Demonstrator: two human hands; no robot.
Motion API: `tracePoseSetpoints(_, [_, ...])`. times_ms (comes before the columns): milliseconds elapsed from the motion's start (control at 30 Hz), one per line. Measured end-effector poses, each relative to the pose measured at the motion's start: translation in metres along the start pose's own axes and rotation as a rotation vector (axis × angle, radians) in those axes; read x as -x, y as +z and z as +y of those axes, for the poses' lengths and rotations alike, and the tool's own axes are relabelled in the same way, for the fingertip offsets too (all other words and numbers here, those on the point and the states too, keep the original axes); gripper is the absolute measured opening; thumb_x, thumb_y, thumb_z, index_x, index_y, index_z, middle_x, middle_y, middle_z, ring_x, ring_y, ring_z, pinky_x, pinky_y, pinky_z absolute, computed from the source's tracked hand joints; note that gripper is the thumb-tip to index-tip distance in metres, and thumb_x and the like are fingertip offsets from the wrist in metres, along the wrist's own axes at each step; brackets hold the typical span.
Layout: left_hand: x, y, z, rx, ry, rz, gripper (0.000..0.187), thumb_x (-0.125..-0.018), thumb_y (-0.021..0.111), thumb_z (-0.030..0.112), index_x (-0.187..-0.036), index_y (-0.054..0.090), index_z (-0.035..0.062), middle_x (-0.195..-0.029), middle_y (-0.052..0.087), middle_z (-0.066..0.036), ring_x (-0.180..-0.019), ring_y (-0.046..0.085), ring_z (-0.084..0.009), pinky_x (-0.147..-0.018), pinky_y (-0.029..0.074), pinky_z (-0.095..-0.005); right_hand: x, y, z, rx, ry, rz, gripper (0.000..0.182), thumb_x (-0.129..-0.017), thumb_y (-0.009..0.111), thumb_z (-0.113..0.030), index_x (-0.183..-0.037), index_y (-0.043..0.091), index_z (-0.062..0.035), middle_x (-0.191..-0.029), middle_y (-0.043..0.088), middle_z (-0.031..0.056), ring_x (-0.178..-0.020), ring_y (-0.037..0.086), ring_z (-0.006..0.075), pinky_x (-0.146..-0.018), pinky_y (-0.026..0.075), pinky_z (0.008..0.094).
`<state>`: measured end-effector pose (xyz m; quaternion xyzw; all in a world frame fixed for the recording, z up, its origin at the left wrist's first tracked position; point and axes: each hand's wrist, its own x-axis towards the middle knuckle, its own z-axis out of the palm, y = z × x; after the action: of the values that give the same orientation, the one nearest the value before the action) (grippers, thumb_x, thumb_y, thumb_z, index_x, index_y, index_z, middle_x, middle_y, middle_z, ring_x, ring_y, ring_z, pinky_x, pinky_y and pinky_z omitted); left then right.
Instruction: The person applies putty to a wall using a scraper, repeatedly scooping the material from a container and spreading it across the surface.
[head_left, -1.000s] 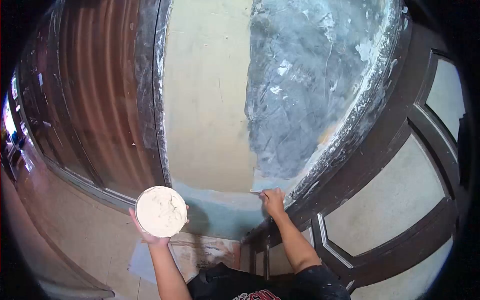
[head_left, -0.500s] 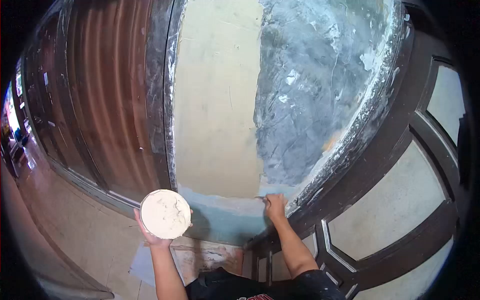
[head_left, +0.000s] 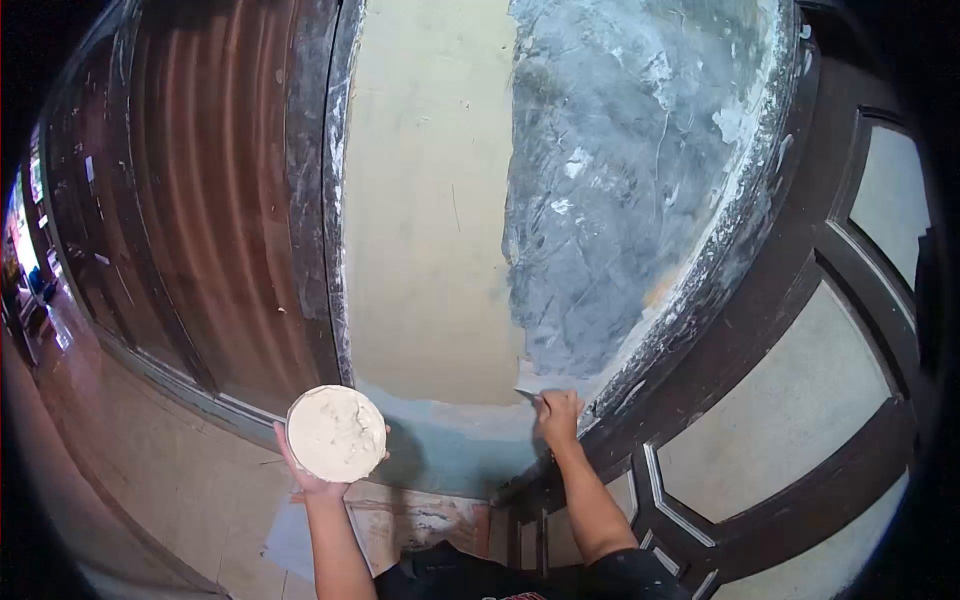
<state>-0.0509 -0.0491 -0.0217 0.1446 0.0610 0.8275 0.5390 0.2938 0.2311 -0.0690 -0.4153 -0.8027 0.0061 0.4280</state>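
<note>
My left hand [head_left: 316, 484] is wrapped round a round tub [head_left: 290, 424] from below and the side. Cream-coloured putty [head_left: 338, 432] fills it, with a rough, dug-into surface. My right hand [head_left: 559, 416] is closed on a putty knife [head_left: 529, 393], of which only a thin piece of blade shows. The blade is at the wall, by the lower right corner of a smooth beige coat [head_left: 430, 300]. To the right of that coat lies a patchy grey-blue surface [head_left: 610, 200]. A pale blue band [head_left: 450, 440] runs along the wall's foot.
Dark wooden panelling with pale inset panels [head_left: 780, 400] borders the wall on the right. On the left stands a brown ribbed panel [head_left: 215, 200] with a dark post. Below are a tiled floor [head_left: 180, 450] and a stained sheet [head_left: 430, 518] by the wall's foot.
My right hand has turned slightly and shifted a little right, so more of the knife blade shows. The tub in my left hand sits slightly lower and farther right in view.
</note>
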Motion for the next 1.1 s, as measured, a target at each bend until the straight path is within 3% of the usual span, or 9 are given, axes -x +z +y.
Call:
tracePoseSetpoints(133, [-0.002,-0.004,-0.004,-0.015,0.015,0.051,0.109,-0.088,0.040,0.092,-0.160,0.043,0.0104,-0.150,0.052,-0.031,-0.123,0.056,-0.0675,-0.083,0.056,-0.0804,0.035,0.023,0.020,0.086,0.002,-0.133,0.003,-0.092,0.075,-0.013,-0.089,0.073,-0.0134,-0.088,0.071,0.0055,-0.098,0.057,0.0347,-0.087,0.036,0.0509])
tracePoseSetpoints(167, [-0.003,-0.008,-0.004,0.002,-0.051,-0.052,0.109,-0.088,0.040,0.092,-0.159,0.043,0.0103,-0.152,0.052,-0.030,-0.123,0.056,-0.0677,-0.083,0.056,-0.0814,0.028,0.030,0.020,0.039,-0.031,-0.062,0.004,-0.092,0.075,-0.015,-0.089,0.073,-0.0130,-0.086,0.070,0.0063,-0.096,0.058,0.0345,-0.088,0.037,0.0497])
tracePoseSetpoints(267, [-0.005,-0.002,-0.008,0.040,-0.061,-0.032,0.108,-0.088,0.040,0.092,-0.159,0.043,0.0108,-0.152,0.052,-0.030,-0.121,0.057,-0.0680,-0.083,0.055,-0.0823,-0.009,0.014,0.001,0.061,-0.013,0.011,0.004,-0.086,0.077,-0.011,-0.086,0.074,-0.0124,-0.086,0.071,0.0096,-0.095,0.059,0.0377,-0.084,0.041,0.0517])
tracePoseSetpoints(567, [-0.010,-0.005,-0.013,0.014,-0.087,-0.090,0.109,-0.088,0.040,0.094,-0.160,0.043,0.0113,-0.152,0.052,-0.031,-0.122,0.055,-0.0713,-0.085,0.054,-0.0837,0.023,0.039,0.035,0.118,-0.082,-0.128,0.011,-0.084,0.075,-0.005,-0.093,0.075,-0.0124,-0.094,0.073,0.0012,-0.099,0.058,0.0299,-0.091,0.036,0.0509])
tracePoseSetpoints(700, [-0.016,0.003,-0.016,0.018,-0.073,-0.009,0.109,-0.088,0.039,0.094,-0.160,0.043,0.0108,-0.151,0.053,-0.031,-0.121,0.055,-0.0711,-0.083,0.055,-0.0827,-0.019,-0.001,-0.009,0.026,-0.087,0.081,0.001,-0.089,0.076,-0.012,-0.089,0.076,-0.0119,-0.091,0.075,0.0063,-0.093,0.060,0.0337,-0.086,0.040,0.0482])
tracePoseSetpoints(867, [-0.019,0.007,-0.021,0.034,-0.110,-0.090,0.107,-0.090,0.038,0.092,-0.160,0.044,0.0106,-0.149,0.054,-0.032,-0.119,0.057,-0.0707,-0.082,0.056,-0.0819,0.026,0.022,0.018,0.072,-0.090,-0.018,0.007,-0.089,0.076,-0.013,-0.096,0.076,-0.0131,-0.096,0.075,0.0049,-0.096,0.059,0.0336,-0.091,0.038,0.0511])
tracePoseSetpoints(933, [-0.020,0.005,-0.023,0.028,-0.118,-0.082,0.107,-0.090,0.039,0.092,-0.159,0.044,0.0103,-0.149,0.055,-0.032,-0.118,0.058,-0.0705,-0.082,0.056,-0.0814,0.031,0.034,0.024,0.051,-0.054,-0.117,0.015,-0.087,0.071,-0.004,-0.094,0.077,-0.0161,-0.097,0.075,0.0015,-0.098,0.059,0.0311,-0.092,0.038,0.0494])
tracePoseSetpoints(1000, [-0.021,0.004,-0.024,0.031,-0.123,-0.096,0.108,-0.089,0.040,0.092,-0.160,0.043,0.0104,-0.151,0.052,-0.033,-0.120,0.056,-0.0705,-0.083,0.055,-0.0820,0.015,0.033,0.027,0.183,-0.084,-0.113,0.014,-0.086,0.073,-0.005,-0.095,0.076,-0.0153,-0.098,0.075,0.0007,-0.098,0.059,0.0305,-0.092,0.038,0.0483])
tracePoseSetpoints(1100, [-0.023,0.008,-0.025,0.077,-0.149,-0.100,0.110,-0.088,0.042,0.093,-0.161,0.041,0.0104,-0.156,0.047,-0.033,-0.125,0.053,-0.0699,-0.089,0.051,-0.0838,-0.024,-0.008,-0.010,0.001,-0.075,0.026,0.014,-0.086,0.073,-0.006,-0.097,0.077,-0.0140,-0.098,0.076,0.0017,-0.099,0.059,0.0295,-0.093,0.038,0.0467])
